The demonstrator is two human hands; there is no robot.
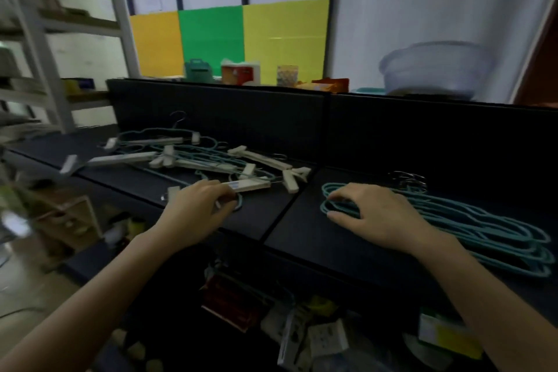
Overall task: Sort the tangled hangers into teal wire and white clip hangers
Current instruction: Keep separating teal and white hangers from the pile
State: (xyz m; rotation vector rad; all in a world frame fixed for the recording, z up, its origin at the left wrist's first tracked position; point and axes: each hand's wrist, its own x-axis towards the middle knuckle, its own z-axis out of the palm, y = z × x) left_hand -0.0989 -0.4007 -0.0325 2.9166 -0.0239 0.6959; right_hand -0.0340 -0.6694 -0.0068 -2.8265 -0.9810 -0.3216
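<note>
Resting spread on a flat stack of thin teal wire hangers (471, 222), the right hand (377, 216), left hand (196, 205) curled, pinching a teal wire loop (240, 204) beside a flat white clip hanger (253, 186), tangled pile (196, 157) just beyond its knuckles

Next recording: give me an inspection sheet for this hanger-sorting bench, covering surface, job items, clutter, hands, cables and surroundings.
Surface: dark bench top, two panels meeting at a seam.
Job's things: tangled pile of white clip and teal wire hangers on the left; teal stack on the right.
Clutter: bowl and boxes behind the divider; packets below the bench.
Grippers: left hand grips a clip hanger; right hand rests on the teal stack.
Cables: nothing seen.
Surroundings: shelving on the left, coloured panels at the back.
</note>
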